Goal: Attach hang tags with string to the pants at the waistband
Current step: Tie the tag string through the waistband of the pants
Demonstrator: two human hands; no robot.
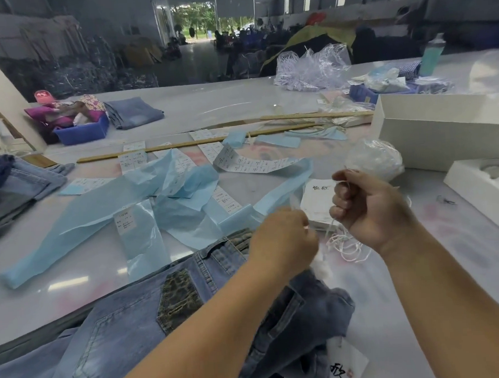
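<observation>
Blue denim pants (128,317) with a leopard-print patch lie on the table in front of me, waistband at the far end. My left hand (282,240) hovers over the waistband and pinches a thin white string. My right hand (366,205) is fisted round the same string, held a little higher to the right. A loose tangle of white strings (349,247) lies below my right hand. A stack of white hang tags (317,203) sits just behind my hands. Another white hang tag (346,364) lies on the pants near the bottom edge.
Blue backing paper strips (146,204) and printed label sheets (250,163) litter the table's middle. Wooden sticks (183,144) lie beyond them. White boxes (440,134) stand at the right, a blue bin (83,131) and folded jeans (136,112) at the far left, more jeans (16,184) at the left edge.
</observation>
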